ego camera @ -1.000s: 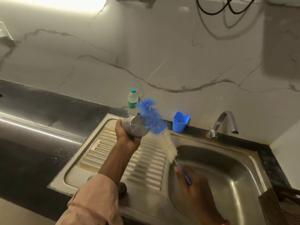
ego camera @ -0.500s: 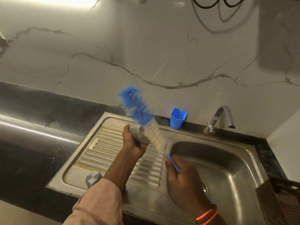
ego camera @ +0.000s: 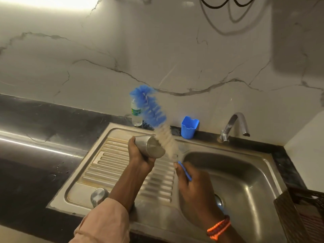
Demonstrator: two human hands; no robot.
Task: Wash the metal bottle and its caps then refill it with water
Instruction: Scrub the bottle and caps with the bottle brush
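Note:
My left hand point(ego camera: 140, 156) grips the metal bottle point(ego camera: 150, 146) on its side above the ribbed drainboard, its flat base turned toward me. My right hand point(ego camera: 194, 186) holds the blue handle of a long bottle brush point(ego camera: 157, 121). The brush's white and blue bristles, blurred with motion, lie against the bottle's right side and rise past it toward the wall. A round metal cap point(ego camera: 99, 196) rests on the drainboard's near left corner. The bottle's mouth is hidden from me.
The steel sink point(ego camera: 245, 181) has its basin on the right, with a curved tap point(ego camera: 235, 125) behind it. A blue plastic cup point(ego camera: 189, 127) and a small clear water bottle point(ego camera: 136, 114) stand at the wall. Black countertop point(ego camera: 35, 137) lies left; a dark crate point(ego camera: 301, 214) sits at right.
The brush has gone up and back along the bottle's side, then slid down a little. My right hand came closer to the bottle. The small water bottle is visible again behind the bristles.

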